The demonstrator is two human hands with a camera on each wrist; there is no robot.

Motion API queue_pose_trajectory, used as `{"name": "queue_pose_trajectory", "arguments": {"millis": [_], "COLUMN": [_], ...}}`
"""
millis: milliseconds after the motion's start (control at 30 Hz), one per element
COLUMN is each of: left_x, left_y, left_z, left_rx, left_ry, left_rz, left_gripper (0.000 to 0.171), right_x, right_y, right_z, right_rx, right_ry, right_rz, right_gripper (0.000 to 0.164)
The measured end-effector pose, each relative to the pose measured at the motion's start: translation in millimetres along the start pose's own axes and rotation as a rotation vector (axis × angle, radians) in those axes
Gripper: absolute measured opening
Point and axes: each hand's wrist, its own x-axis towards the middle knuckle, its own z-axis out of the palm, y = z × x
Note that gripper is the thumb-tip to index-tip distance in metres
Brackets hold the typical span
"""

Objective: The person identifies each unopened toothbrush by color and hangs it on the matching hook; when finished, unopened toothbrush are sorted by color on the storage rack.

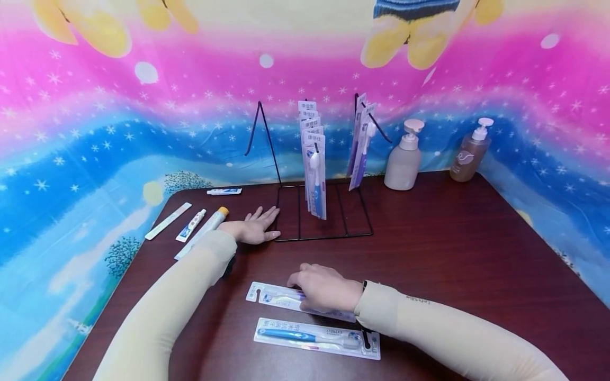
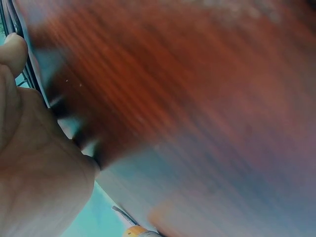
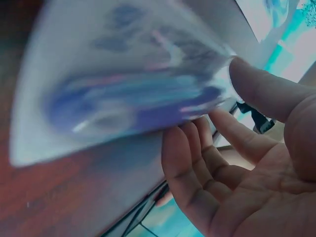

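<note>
My right hand (image 1: 329,288) holds a packaged purple toothbrush (image 1: 274,296) at the front of the table, thumb along one edge and fingers along the other. The right wrist view has the purple toothbrush pack (image 3: 133,98) large and blurred, with the fingers (image 3: 180,158) at its edge. Nearer the front lies a packaged blue toothbrush (image 1: 290,335). My left hand (image 1: 254,226) lies flat with fingers spread, its fingertips right at the left side of the black wire rack (image 1: 329,238). Packaged blue toothbrushes (image 1: 316,182) hang from the middle hook, packaged purple ones (image 1: 362,151) from the right.
Left of the rack lie toothpaste tubes, among them a yellow-capped one (image 1: 205,233), two small ones (image 1: 190,226), (image 1: 224,191), and a slim pale pack (image 1: 168,221). A grey pump bottle (image 1: 402,164) and a brown pump bottle (image 1: 469,156) stand at the back right, before the printed cloth.
</note>
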Motion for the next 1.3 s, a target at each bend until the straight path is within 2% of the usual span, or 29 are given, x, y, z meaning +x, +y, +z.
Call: {"name": "queue_pose_trajectory", "arguments": {"millis": [300, 500, 633, 733, 833, 967, 1067, 1200, 1300], "left_x": [0.0, 0.1, -0.5, -0.8, -1.2, -2.0, -2.4, -2.5, -2.4], "left_y": [0.2, -0.3, -0.3, -0.1, 0.2, 1.0, 1.9, 1.9, 1.2], "left_z": [-0.3, -0.5, -1.5, -1.9, -2.8, -3.6, -3.7, -3.9, -3.5], "left_rx": [-0.007, -0.009, -0.009, -0.008, -0.008, -0.011, -0.012, -0.012, -0.012], "left_ry": [-0.008, -0.008, -0.014, -0.016, -0.015, -0.016, -0.021, -0.026, -0.027], "left_rz": [-0.008, 0.004, 0.013, 0.016, 0.020, 0.018, 0.011, 0.009, 0.007], "left_gripper": [0.078, 0.079, 0.078, 0.078, 0.078, 0.078, 0.077, 0.077, 0.077], "right_x": [-1.5, -1.6, -5.2, -11.6, -21.7, -39.8, -55.5, -75.0, -85.3], "right_y": [15.6, 27.6, 35.9, 43.7, 53.6, 67.9, 78.7, 94.3, 105.9], "right_z": [-8.7, -14.3, -19.0, -25.4, -36.2, -58.9, -79.2, -101.9, -113.8], "right_rx": [-0.024, -0.026, -0.003, 0.059, 0.146, 0.264, 0.365, 0.471, 0.495], "right_ry": [-0.005, -0.065, -0.054, 0.014, 0.119, 0.283, 0.368, 0.444, 0.515], "right_rz": [0.053, 0.101, 0.126, 0.128, 0.123, 0.132, 0.162, 0.225, 0.283], "right_gripper": [0.039, 0.042, 0.028, 0.020, 0.018, 0.014, 0.013, 0.020, 0.033]}}
